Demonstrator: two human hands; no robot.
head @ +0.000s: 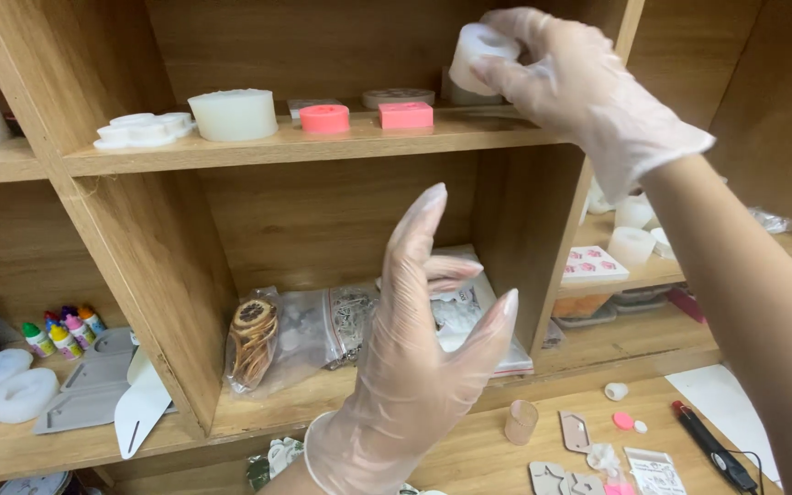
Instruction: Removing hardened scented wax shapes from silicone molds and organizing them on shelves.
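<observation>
My right hand (579, 78), in a thin clear glove, is raised at the upper shelf and grips a small white silicone mould (477, 48) by its side. My left hand (414, 348), also gloved, is held up in front of the lower shelf with fingers apart and nothing in it. Behind the left hand lie clear plastic bags (327, 325), one with dried orange slices (254, 335). On the upper shelf (323, 142) sit a white round mould (233, 114), a flat white mould (144, 129), a pink round mould (324, 118) and a pink rectangular mould (405, 115).
Wooden shelf dividers (153, 275) split the unit into compartments. Small dye bottles (61, 332) and grey and white moulds (20, 394) fill the lower left. The right compartment holds white cups (632, 243). On the table below lie a black pen-like tool (712, 449), a small cup (521, 422) and small cast pieces.
</observation>
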